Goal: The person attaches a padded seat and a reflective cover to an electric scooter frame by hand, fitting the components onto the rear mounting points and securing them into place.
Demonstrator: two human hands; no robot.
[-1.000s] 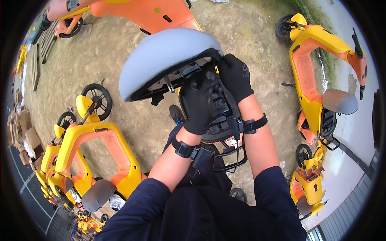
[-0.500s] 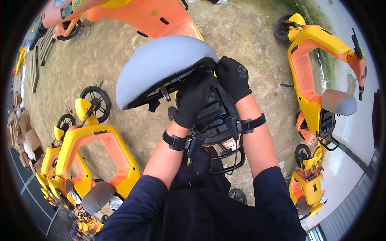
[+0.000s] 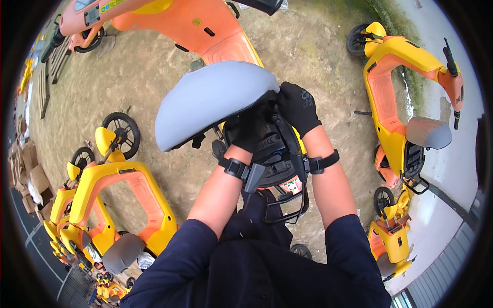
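Note:
A grey scooter seat (image 3: 215, 97) stands tilted up and askew over the open seat compartment (image 3: 272, 154) of an orange and yellow scooter (image 3: 205, 31) in front of me. My right hand (image 3: 299, 107), in a black glove, is closed on the seat's right-hand corner. Under the raised seat reaches my left hand (image 3: 247, 132), also black-gloved; its fingers are hidden by the seat and dark shadow, so what they touch does not show. Dark parts with a bit of blue lie inside the compartment. A black rear rack (image 3: 287, 215) sticks out toward me.
Yellow and orange scooters stand to the left (image 3: 123, 200) and along the white wall (image 3: 441, 174) at right, one with a grey seat (image 3: 429, 132). Cardboard boxes (image 3: 38, 177) are piled at far left. Wooden slats (image 3: 43, 92) lie on the dirt ground (image 3: 154, 77).
The seat has come down and slightly right, covering more of my left hand, which has moved further beneath it. My right hand has lowered a little with the seat's corner.

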